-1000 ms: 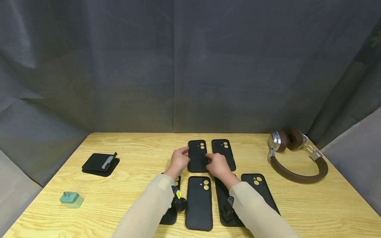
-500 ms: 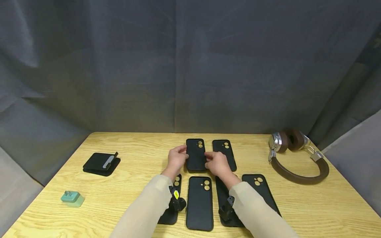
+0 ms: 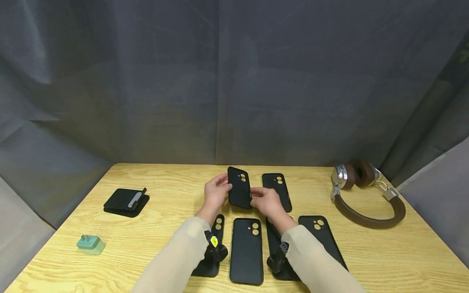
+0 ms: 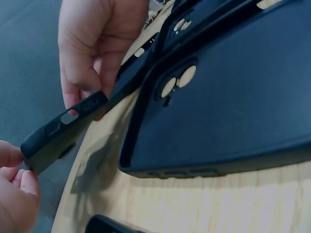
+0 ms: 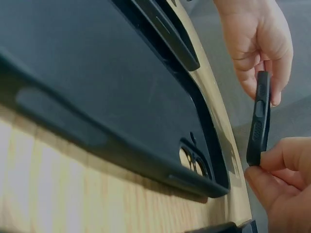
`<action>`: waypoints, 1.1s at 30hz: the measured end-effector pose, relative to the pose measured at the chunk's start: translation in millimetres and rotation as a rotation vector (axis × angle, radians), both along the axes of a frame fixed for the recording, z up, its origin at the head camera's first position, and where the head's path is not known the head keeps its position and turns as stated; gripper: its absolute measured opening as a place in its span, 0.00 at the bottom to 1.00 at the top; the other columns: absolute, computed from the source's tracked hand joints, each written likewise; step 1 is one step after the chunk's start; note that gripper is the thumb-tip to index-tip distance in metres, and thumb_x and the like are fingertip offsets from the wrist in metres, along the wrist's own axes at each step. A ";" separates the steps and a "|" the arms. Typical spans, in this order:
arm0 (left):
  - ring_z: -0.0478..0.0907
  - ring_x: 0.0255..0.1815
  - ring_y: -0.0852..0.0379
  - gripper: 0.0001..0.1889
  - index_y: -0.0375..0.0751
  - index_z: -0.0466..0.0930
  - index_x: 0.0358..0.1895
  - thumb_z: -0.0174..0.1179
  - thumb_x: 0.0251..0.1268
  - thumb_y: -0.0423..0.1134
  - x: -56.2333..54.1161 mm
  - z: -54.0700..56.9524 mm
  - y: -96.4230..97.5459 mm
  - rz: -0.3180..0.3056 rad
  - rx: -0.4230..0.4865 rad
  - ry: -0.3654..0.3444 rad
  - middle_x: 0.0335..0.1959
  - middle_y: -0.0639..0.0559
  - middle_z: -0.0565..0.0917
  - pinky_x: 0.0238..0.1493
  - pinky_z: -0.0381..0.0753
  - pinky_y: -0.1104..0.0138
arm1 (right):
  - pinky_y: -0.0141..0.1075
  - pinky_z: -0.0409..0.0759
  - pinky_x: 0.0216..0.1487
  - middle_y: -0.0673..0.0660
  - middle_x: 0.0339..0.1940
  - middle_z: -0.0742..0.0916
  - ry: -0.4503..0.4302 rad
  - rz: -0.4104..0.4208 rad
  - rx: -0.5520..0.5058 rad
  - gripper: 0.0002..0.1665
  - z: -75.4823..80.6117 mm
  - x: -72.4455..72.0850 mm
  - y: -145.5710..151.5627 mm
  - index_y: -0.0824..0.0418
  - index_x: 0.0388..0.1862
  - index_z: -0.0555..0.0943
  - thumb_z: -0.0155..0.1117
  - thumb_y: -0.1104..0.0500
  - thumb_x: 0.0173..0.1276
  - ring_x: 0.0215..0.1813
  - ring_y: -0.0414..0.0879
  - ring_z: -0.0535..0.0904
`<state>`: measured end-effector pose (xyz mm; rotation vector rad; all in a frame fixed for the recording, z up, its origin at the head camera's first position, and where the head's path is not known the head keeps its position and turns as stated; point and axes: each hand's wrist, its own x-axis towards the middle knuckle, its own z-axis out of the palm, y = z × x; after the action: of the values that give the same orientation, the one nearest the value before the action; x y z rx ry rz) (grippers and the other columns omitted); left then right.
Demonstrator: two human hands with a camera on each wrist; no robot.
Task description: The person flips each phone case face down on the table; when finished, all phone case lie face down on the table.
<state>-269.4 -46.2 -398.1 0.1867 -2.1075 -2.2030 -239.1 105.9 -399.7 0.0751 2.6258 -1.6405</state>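
Note:
A black phone case (image 3: 239, 188) with two round camera holes is held up off the table, tilted, its top edge raised. My left hand (image 3: 215, 191) pinches its left side, and my right hand (image 3: 267, 201) pinches the lower right side. In the left wrist view the case (image 4: 65, 127) shows its bottom edge with the port cutout, fingertips of both hands at its two corners. In the right wrist view the right hand (image 5: 286, 179) grips one end of the case edge (image 5: 259, 116). Another black phone case (image 3: 277, 191) lies flat just right of the held one.
Several black phone cases lie in a front row, such as the middle case (image 3: 246, 252) and the right case (image 3: 322, 240). Brown headphones (image 3: 370, 211) rest at right. A black folding holder (image 3: 124, 202) and a small green box-like item (image 3: 90, 244) are at left. Grey curtain behind.
Both hands have lifted the back-left phone case off the table and tilted it, shifting it slightly left. The other cases, headphones and left-side items have stayed put.

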 end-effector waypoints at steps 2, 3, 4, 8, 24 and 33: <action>0.73 0.56 0.44 0.22 0.28 0.73 0.57 0.56 0.55 0.21 0.3 2.1 0.2 -0.001 0.025 0.010 0.54 0.35 0.76 0.56 0.74 0.62 | 0.38 0.79 0.45 0.65 0.51 0.82 -0.014 -0.005 -0.028 0.24 -0.5 0.7 -1.7 0.69 0.57 0.76 0.57 0.72 0.58 0.53 0.55 0.78; 0.73 0.56 0.44 0.22 0.27 0.73 0.57 0.56 0.55 0.21 0.5 3.2 0.4 -0.002 0.040 0.012 0.54 0.34 0.76 0.56 0.74 0.62 | 0.37 0.79 0.44 0.65 0.50 0.82 -0.021 -0.006 -0.043 0.24 -0.9 0.9 -2.4 0.69 0.57 0.75 0.58 0.72 0.59 0.52 0.54 0.79; 0.73 0.56 0.44 0.22 0.27 0.73 0.57 0.57 0.55 0.21 0.7 4.1 0.7 -0.002 0.053 0.012 0.54 0.34 0.76 0.56 0.74 0.62 | 0.37 0.79 0.43 0.65 0.49 0.82 -0.027 -0.009 -0.057 0.24 -1.9 0.8 -3.2 0.69 0.57 0.75 0.58 0.72 0.59 0.50 0.53 0.79; 0.74 0.55 0.45 0.22 0.27 0.73 0.56 0.57 0.55 0.23 0.9 5.9 3.0 -0.014 0.090 0.019 0.53 0.34 0.76 0.55 0.75 0.63 | 0.35 0.78 0.40 0.64 0.46 0.82 -0.048 -0.011 -0.111 0.24 -7.6 -1.2 -6.3 0.70 0.55 0.76 0.58 0.73 0.58 0.45 0.50 0.79; 0.74 0.55 0.46 0.22 0.30 0.72 0.58 0.57 0.57 0.25 4.7 11.8 11.6 -0.121 0.003 -0.010 0.54 0.37 0.75 0.55 0.75 0.63 | 0.33 0.76 0.39 0.65 0.48 0.82 -0.057 0.053 -0.051 0.26 -18.8 -1.7 -15.7 0.73 0.54 0.75 0.56 0.76 0.54 0.45 0.48 0.78; 0.73 0.55 0.45 0.21 0.30 0.72 0.59 0.57 0.61 0.29 5.6 9.7 12.7 -0.187 -0.087 -0.006 0.55 0.34 0.75 0.53 0.75 0.62 | 0.30 0.70 0.30 0.59 0.37 0.84 -0.008 0.091 0.048 0.20 -22.1 -5.7 -19.5 0.70 0.49 0.80 0.53 0.75 0.57 0.33 0.45 0.74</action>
<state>-263.8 -33.5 -388.3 -0.0109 -2.3051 -2.2022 -244.8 86.4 -421.8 -0.0358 2.6214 -1.5456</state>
